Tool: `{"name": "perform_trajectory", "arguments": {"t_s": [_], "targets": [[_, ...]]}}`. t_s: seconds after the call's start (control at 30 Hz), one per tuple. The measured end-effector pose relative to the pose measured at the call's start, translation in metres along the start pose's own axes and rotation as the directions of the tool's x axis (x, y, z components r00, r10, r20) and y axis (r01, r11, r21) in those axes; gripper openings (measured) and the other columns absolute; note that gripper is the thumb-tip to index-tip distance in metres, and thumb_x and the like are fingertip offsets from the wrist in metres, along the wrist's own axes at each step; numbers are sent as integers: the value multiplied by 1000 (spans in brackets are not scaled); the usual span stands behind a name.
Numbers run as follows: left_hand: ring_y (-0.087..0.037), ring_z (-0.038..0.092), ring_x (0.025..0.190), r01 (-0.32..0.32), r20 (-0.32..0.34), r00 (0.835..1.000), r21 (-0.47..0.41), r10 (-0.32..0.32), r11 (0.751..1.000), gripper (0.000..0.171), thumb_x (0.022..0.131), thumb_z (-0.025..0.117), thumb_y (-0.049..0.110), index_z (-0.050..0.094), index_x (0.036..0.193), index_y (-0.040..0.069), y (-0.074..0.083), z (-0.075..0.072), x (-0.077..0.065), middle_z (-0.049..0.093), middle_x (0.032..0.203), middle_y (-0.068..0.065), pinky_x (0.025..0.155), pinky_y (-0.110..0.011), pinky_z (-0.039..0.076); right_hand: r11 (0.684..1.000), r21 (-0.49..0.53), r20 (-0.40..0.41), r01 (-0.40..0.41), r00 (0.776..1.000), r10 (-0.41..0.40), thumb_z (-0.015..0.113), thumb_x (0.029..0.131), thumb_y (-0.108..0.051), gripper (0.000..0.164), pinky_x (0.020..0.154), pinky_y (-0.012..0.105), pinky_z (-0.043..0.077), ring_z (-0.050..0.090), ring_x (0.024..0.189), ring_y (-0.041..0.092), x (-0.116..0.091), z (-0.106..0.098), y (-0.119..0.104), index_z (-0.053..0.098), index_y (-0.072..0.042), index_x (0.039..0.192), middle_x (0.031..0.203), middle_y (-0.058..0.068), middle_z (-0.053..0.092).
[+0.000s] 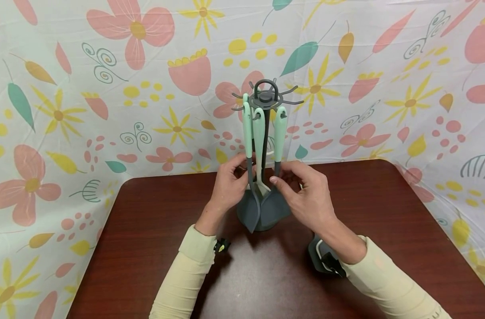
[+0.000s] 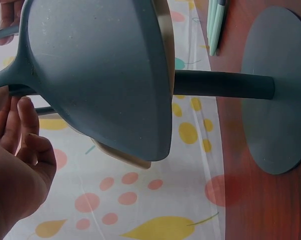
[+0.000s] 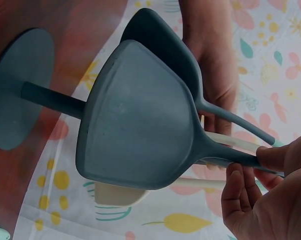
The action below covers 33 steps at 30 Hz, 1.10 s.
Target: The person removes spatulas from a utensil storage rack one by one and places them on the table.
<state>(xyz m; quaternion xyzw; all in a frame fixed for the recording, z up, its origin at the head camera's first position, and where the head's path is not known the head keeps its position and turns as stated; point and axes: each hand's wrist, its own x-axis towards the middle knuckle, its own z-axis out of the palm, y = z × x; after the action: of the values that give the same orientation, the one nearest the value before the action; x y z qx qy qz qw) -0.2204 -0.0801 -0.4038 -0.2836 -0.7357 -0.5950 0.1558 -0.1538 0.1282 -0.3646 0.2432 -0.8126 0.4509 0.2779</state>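
Observation:
A dark grey utensil stand (image 1: 267, 98) with a ring of hooks stands upright on the table. Several mint-handled utensils hang from it, among them a left grey turner (image 2: 100, 75), a right grey turner (image 3: 140, 115) and a cream-headed utensil (image 3: 120, 195) behind. My left hand (image 1: 229, 182) pinches the left turner's shaft, its fingers reaching behind and partly hidden. With thumb and fingertips, my right hand (image 1: 311, 190) pinches the right turner's shaft below the mint handle (image 1: 280, 135). Both blades hang above the stand's round base (image 2: 278, 130).
On the brown table (image 1: 146, 248), a dark utensil head (image 1: 316, 253) with a cream edge lies partly under the right forearm. Mint handles (image 2: 215, 25) lie near the base in the left wrist view. A floral cloth (image 1: 146, 102) hangs right behind the table.

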Motion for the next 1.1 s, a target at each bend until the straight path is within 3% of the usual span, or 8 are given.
{"name": "perform_trajectory", "arguments": {"t_s": [0.8, 1.1], "targets": [[-24, 62, 67, -9, -22, 1000, -21, 9, 1000, 21, 102, 72, 9, 77, 123, 7, 1, 2, 1, 73, 88, -11, 62, -30, 49, 1000, -5, -2, 5, 1000, -5, 83, 93, -7, 16, 60, 25, 38, 49, 65, 10, -1, -3, -1, 73, -14, 104, 87, -9, 64], [-20, 63, 67, -11, -13, 1000, -9, 11, 1000, 19, 103, 72, 11, 77, 121, 9, -1, 1, 1, 72, 86, -6, 61, -31, 51, 1000, 0, -16, 14, 1000, -14, 84, 92, -6, 17, 60, 28, 39, 50, 67, 9, -2, -5, -4, 74, -15, 102, 85, -8, 63]]}}
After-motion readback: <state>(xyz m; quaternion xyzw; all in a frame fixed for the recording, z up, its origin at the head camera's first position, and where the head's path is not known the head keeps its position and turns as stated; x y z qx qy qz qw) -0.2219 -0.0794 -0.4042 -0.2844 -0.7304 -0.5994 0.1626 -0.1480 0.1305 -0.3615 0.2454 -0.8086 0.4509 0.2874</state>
